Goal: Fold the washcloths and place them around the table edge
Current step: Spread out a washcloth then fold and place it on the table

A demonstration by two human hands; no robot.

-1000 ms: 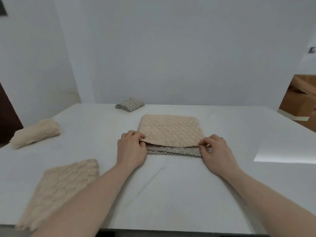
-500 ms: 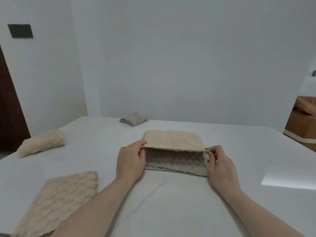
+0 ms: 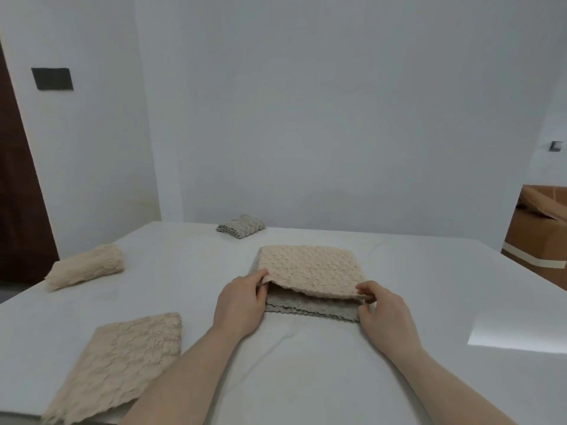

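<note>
Lowered since before, the beige washcloth has its near corners pinched by left hand and right hand.

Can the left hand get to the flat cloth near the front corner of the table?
Probably yes. The flat cloth lies just beside the left forearm, with bare table between them. But the left hand is pinching the beige cloth in the middle, so it must let go first.
</note>
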